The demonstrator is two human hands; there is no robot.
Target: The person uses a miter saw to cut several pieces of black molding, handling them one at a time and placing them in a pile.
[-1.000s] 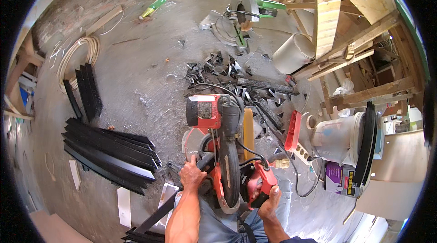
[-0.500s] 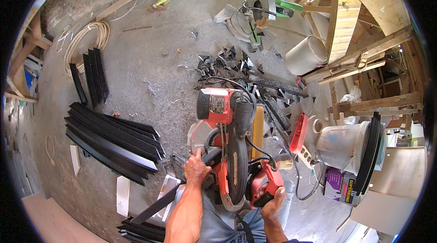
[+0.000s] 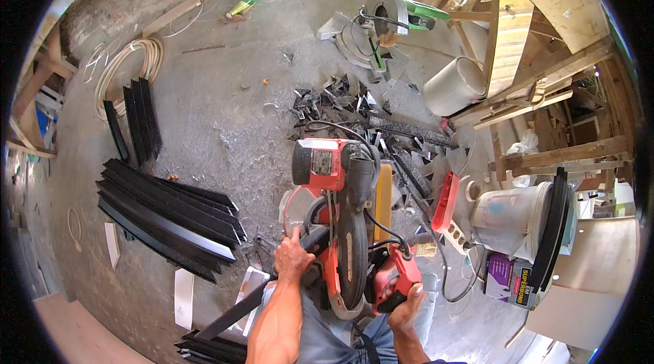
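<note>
A red and black miter saw (image 3: 317, 165) stands on the floor between my legs. My right hand (image 3: 407, 306) is wrapped round its red handle (image 3: 402, 277), thumb on the outer side. At the saw's left, my left hand (image 3: 293, 258) is closed over a black strip (image 3: 235, 313), index finger stretched toward the round grey plate (image 3: 297, 208). That strip runs from the saw down to the lower left, over a pale white piece (image 3: 253, 279). The blade's contact with the strip is hidden by the saw's body and my hand.
Black strips (image 3: 163, 210) lie stacked on the left. Dark offcuts (image 3: 334, 101) litter the floor beyond the saw. A red power strip (image 3: 446, 200), its cord and a white bucket (image 3: 521, 214) are at the right. Farther off stand a green saw (image 3: 388, 13) and coiled hose (image 3: 109, 78).
The whole view has shifted slightly. Both hands keep their places on the strip and the saw handle.
</note>
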